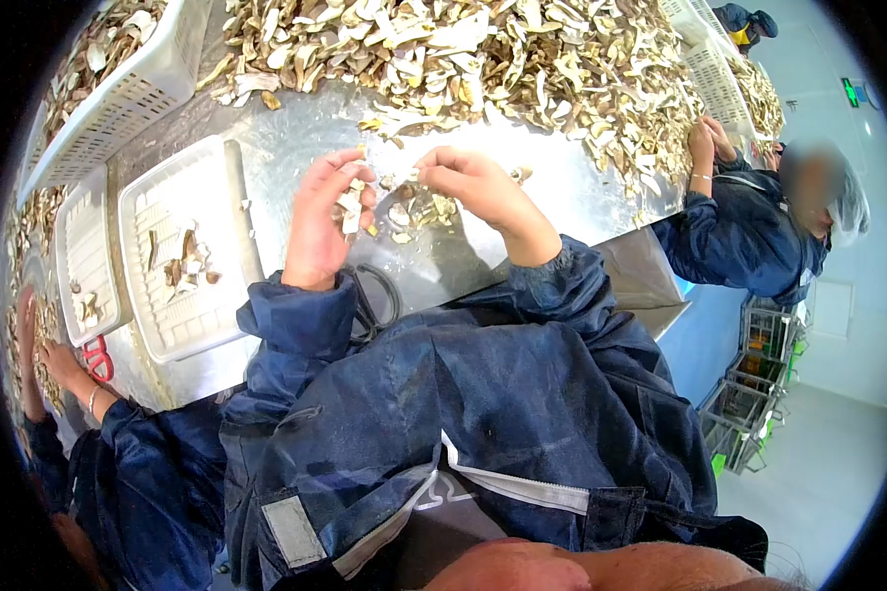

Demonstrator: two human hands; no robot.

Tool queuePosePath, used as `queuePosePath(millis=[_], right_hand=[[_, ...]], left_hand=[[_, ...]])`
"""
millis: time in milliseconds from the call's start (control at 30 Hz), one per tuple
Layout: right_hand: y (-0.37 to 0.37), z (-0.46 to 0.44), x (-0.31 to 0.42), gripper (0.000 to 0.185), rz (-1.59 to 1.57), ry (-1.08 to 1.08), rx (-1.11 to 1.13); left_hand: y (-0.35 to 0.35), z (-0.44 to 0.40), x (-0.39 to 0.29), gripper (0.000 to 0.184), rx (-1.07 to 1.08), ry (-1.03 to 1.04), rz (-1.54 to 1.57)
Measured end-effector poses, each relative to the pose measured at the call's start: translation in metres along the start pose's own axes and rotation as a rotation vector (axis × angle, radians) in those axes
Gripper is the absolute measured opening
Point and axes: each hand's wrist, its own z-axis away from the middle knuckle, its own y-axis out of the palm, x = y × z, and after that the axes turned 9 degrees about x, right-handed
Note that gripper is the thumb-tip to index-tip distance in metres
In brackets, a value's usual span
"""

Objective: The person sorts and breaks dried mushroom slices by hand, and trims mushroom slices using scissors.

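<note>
My left hand (pixel 320 217) is closed around several pale mushroom pieces (pixel 350 207), which show between its thumb and fingers. Across from it, my right hand (pixel 478 192) pinches a small whitish mushroom piece at its thumb and fingertips; the fingers partly hide it. On the metal table below and between the hands lies a small heap of mushroom bits (pixel 424 214). Black scissor-like handles (pixel 379 295) rest at the table edge by my left sleeve.
A large pile of sliced mushrooms (pixel 463 59) covers the far table. Left stand a white tray (pixel 172 325) with a few pieces, a second white tray (pixel 87 251) and a tall white crate (pixel 133 108). Red handles (pixel 99 359) lie near a co-worker's hand (pixel 69 369). Another co-worker (pixel 749 222) works right.
</note>
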Motion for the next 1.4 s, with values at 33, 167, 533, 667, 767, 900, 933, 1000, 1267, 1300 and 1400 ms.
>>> queuePosePath(millis=[33,167,533,667,767,900,933,1000,1267,1300,1400], right_hand=[[0.005,0.002,0.005,0.019,-0.074,-0.017,0.028],[0.016,0.0,0.005,0.018,-0.221,-0.036,0.13],[0.029,-0.004,0.01,0.021,-0.287,-0.104,0.116],[0.029,-0.003,0.008,0.02,-0.206,-0.112,0.096],[0.033,0.001,0.012,0.02,-0.227,-0.137,0.098],[0.033,-0.001,0.006,0.019,-0.228,-0.133,0.105],[0.032,-0.002,0.003,0.019,-0.219,-0.131,0.106],[0.031,-0.002,0.001,0.02,-0.215,-0.135,0.111],[0.029,-0.002,0.003,0.017,-0.234,-0.101,0.154],[0.03,-0.002,0.004,0.018,-0.226,-0.099,0.149],[0.03,-0.001,0.008,0.019,-0.237,-0.105,0.127]], left_hand=[[0.002,0.0,0.0,0.023,0.016,-0.013,0.003],[0.0,0.001,0.001,0.022,0.117,-0.128,0.005],[0.002,0.002,0.003,0.016,0.084,-0.133,-0.083],[0.005,0.003,0.001,0.012,0.074,-0.166,-0.131],[0.006,0.003,0.001,0.01,0.086,-0.163,-0.138],[0.008,0.003,0.001,0.01,0.092,-0.134,-0.178],[0.007,0.003,0.001,0.01,0.093,-0.132,-0.178],[0.006,0.002,0.002,0.01,0.098,-0.13,-0.177],[0.004,0.002,0.005,0.009,0.099,-0.106,-0.149],[0.004,0.002,0.005,0.009,0.099,-0.106,-0.14],[0.003,0.002,0.005,0.01,0.111,-0.099,-0.114]])
